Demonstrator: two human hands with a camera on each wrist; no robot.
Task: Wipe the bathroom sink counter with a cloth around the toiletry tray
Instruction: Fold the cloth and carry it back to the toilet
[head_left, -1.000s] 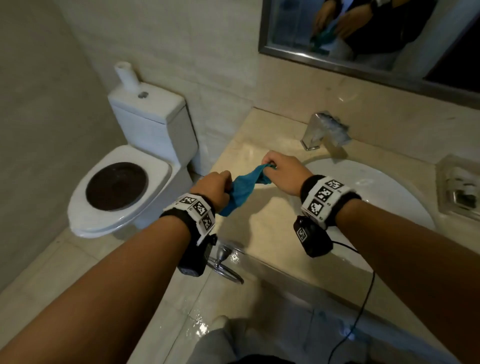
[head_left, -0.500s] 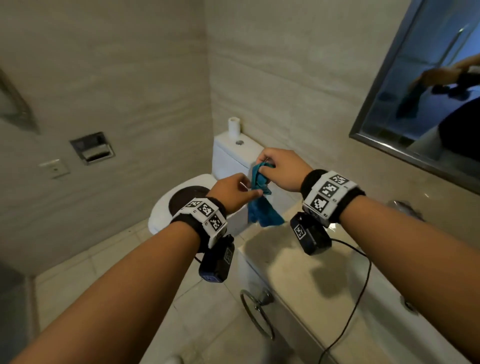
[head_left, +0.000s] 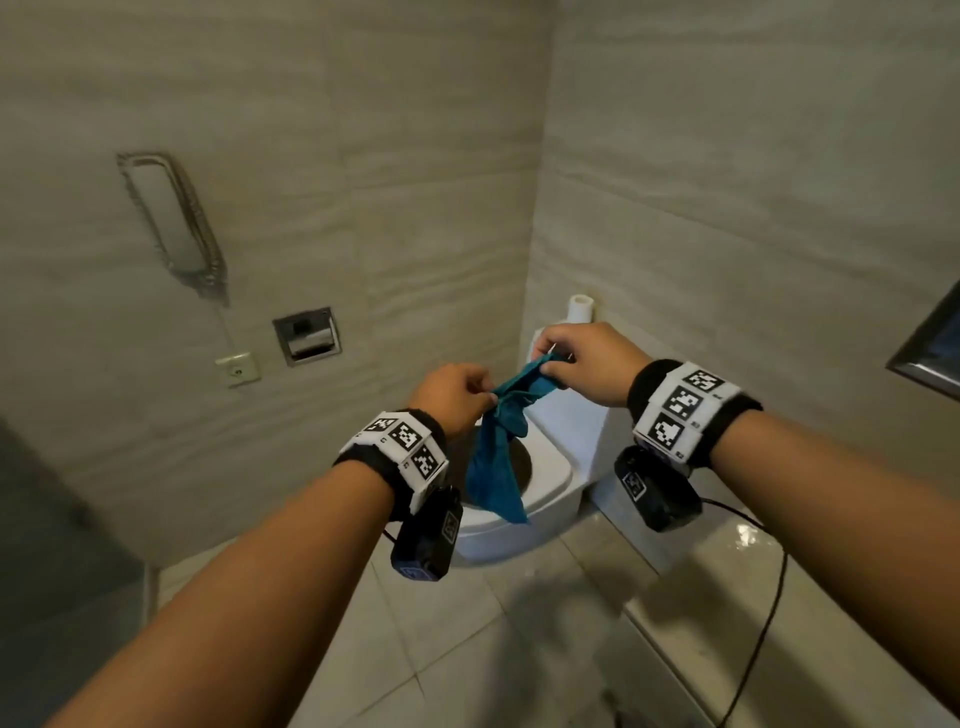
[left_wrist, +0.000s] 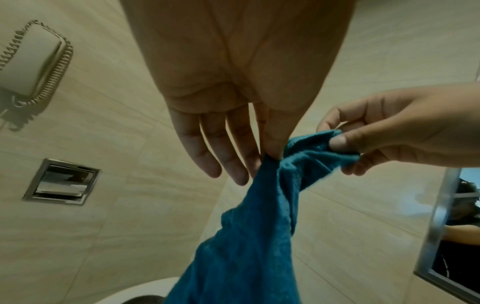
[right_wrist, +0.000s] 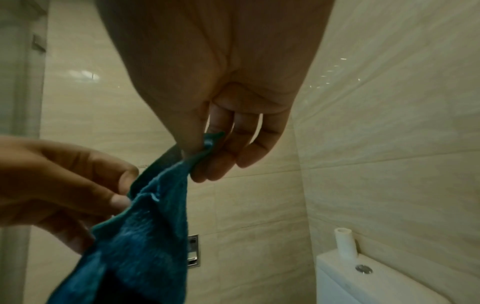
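Both hands hold the cloth (head_left: 498, 457) in the air over the toilet (head_left: 540, 483): the left hand (head_left: 451, 392) pinches one bunched edge, the right hand (head_left: 587, 364) pinches another, and the rest hangs loose. The counter (head_left: 727, 587) lies low on the right (the tray is out of view). Best to spread the cloth flat, fold it into a pad, then turn to the counter.

Dim, warm indoor light; soft glare on the wall tiles (right_wrist: 335, 76) (right wrist view); wide-angle bending at edges; slight blur.
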